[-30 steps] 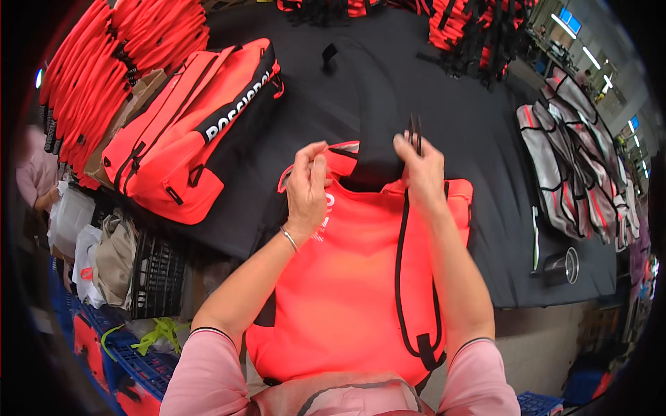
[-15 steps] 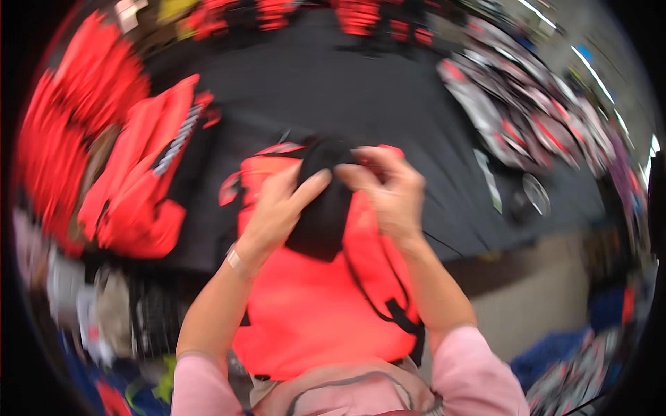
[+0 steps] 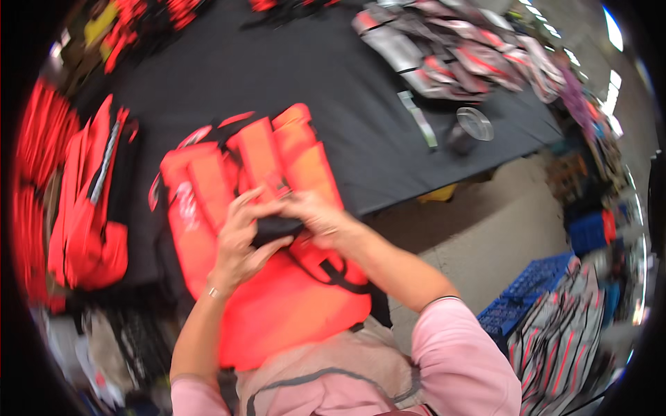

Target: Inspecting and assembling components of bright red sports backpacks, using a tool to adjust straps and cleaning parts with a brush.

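A bright red-orange backpack-like fabric article [image 3: 277, 312] with black straps lies across the table edge and against my lap. My left hand [image 3: 239, 243] is over its middle, thumb and fingers apart in a curve, with black fabric [image 3: 277, 227] showing between them. Its fingertips reach to my right hand [image 3: 319, 216], whose fingers are pressed together near a small dark buckle or strap fitting [image 3: 282, 188]. Blur and the fingers hide what the right hand pinches. A loop of black strap [image 3: 340, 276] lies below the right wrist.
Similar red-orange articles [image 3: 83, 215] are stacked at left on the black-covered table [image 3: 291, 69]. Grey and pink pieces [image 3: 444, 55] lie at far right, near a clear round container [image 3: 474, 125] and a pale strip [image 3: 418, 119]. A blue crate [image 3: 527, 288] and striped pieces [image 3: 558, 333] stand low at right.
The view has swung right, so the table contents appear farther left. My hands have moved from the raised black piece down onto the article, and the red-orange straps above them are now uncovered.
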`<act>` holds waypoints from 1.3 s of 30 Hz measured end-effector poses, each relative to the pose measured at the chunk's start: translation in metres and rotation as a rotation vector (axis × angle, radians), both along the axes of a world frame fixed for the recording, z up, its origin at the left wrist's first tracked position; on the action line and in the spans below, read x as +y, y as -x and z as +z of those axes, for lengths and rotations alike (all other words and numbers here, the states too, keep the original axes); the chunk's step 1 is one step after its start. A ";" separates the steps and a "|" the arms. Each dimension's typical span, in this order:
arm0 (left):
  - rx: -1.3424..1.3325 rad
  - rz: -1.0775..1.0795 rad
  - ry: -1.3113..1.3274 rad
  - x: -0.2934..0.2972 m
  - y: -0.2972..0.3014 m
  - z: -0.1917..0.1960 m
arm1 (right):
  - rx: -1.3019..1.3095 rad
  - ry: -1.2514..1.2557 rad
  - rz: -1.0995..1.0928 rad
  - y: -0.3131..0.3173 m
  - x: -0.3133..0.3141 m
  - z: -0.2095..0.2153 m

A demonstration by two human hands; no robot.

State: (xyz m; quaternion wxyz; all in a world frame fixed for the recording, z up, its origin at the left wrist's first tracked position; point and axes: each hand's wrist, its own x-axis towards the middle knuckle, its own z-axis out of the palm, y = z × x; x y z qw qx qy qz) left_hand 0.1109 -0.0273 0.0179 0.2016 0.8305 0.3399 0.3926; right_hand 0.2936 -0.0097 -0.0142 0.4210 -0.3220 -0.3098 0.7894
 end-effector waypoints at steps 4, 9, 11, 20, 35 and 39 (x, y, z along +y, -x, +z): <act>-0.098 0.101 -0.039 -0.006 -0.003 -0.008 | -0.517 -0.032 -0.112 -0.038 -0.020 0.033; -0.234 0.224 0.178 -0.019 -0.006 -0.012 | -0.659 -0.445 -0.402 -0.038 -0.066 0.039; -0.234 0.185 0.176 -0.022 -0.007 -0.014 | -0.737 -0.497 -0.398 -0.034 -0.078 0.040; -0.153 0.129 0.050 -0.026 -0.007 -0.012 | -0.827 -0.718 -0.413 -0.028 -0.072 0.036; -0.202 0.104 0.141 -0.022 -0.006 -0.014 | -0.779 -0.612 -0.312 -0.037 -0.064 0.040; -0.170 0.083 0.127 -0.026 -0.004 -0.013 | -0.788 -0.627 -0.323 -0.035 -0.067 0.043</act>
